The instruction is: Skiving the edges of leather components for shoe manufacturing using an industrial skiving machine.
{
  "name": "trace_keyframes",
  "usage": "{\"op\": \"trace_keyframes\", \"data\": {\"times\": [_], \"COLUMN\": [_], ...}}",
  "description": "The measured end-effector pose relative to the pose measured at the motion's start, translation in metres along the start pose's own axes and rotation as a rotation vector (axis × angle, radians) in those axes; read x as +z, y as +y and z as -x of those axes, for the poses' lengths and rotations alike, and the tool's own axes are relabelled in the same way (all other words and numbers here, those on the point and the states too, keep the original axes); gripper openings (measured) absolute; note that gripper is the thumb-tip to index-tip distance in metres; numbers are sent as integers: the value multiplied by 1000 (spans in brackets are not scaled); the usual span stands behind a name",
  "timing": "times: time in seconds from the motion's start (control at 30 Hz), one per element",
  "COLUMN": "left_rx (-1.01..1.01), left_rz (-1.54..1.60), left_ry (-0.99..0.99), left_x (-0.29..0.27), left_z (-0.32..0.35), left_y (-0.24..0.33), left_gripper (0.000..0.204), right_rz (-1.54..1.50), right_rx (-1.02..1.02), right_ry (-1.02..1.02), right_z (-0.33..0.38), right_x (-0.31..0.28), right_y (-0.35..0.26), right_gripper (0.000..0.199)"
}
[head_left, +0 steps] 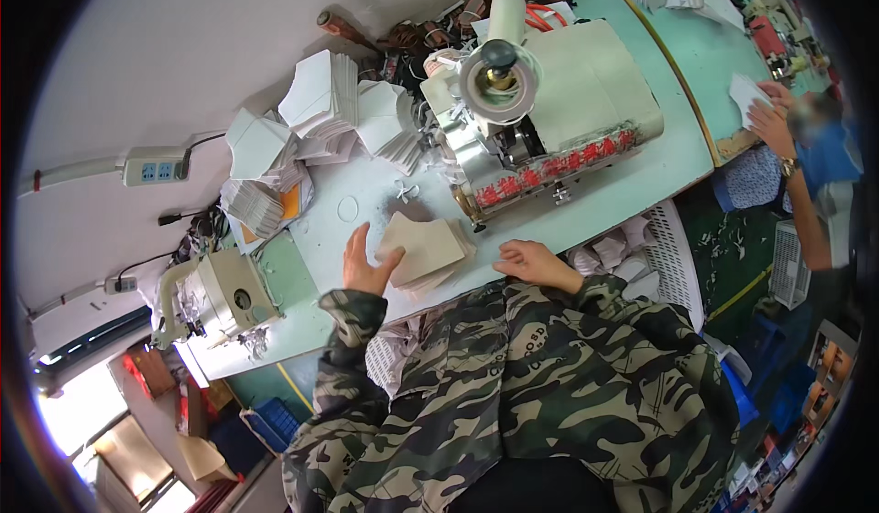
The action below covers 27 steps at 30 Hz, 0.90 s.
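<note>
Stack of beige flat pieces lies on the pale worktop, near its front edge and between the two hands, just in front of the cream machine and to its left. Top piece: light cream-beige, smooth, matte, with a straight long edge at the back and a cut, contoured edge on the left. Layers beneath are slightly darker tan and out of register, fanning out at the front and right so that several thin edges show. Piece count not readable. Left hand: fingers raised, thumb spread well away from them, its tip at the stack's left edge; contact cannot be told. Right hand: apart from the stack, to its right, at the worktop's front edge, fingers loosely curled; cannot tell whether thumb and fingertips meet or pinch anything. Dark smudge on the worktop behind the stack, with white scraps beside it. Farther back and left, bundles of white pieces stand in leaning piles, whiter than the beige stack. At far right, a co-worker's hands hold a white piece.
</note>
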<state>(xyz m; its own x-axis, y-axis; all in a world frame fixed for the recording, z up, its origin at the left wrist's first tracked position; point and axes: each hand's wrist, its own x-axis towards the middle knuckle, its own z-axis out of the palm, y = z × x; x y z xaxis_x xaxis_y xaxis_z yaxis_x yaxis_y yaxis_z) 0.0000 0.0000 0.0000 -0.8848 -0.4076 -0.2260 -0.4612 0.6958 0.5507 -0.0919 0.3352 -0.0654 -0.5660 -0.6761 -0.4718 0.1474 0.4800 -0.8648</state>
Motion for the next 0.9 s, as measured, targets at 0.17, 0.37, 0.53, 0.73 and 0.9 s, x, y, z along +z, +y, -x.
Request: {"op": "trace_keyframes", "data": {"times": [0.17, 0.37, 0.53, 0.73, 0.9], "left_rx": [-46, -45, 194, 241, 346], "left_rz": [-12, -77, -121, -250, -271], "left_ry": [-244, -578, -336, -158, -131], "left_x": [-8, 0, 16, 19, 21], "left_z": [-33, -53, -11, 8, -8], "left_y": [17, 43, 47, 57, 65], "left_gripper": [91, 85, 72, 59, 46], "right_rz": [-228, -196, -50, 277, 471], "right_rx": [85, -61, 88, -14, -58], "right_ry": [-41, -305, -370, -123, 67], "right_z": [6, -28, -40, -35, -19], "right_x": [-30, 9, 4, -2, -4], "right_y": [15, -1, -25, -37, -55], "right_gripper": [37, 58, 75, 61, 57]}}
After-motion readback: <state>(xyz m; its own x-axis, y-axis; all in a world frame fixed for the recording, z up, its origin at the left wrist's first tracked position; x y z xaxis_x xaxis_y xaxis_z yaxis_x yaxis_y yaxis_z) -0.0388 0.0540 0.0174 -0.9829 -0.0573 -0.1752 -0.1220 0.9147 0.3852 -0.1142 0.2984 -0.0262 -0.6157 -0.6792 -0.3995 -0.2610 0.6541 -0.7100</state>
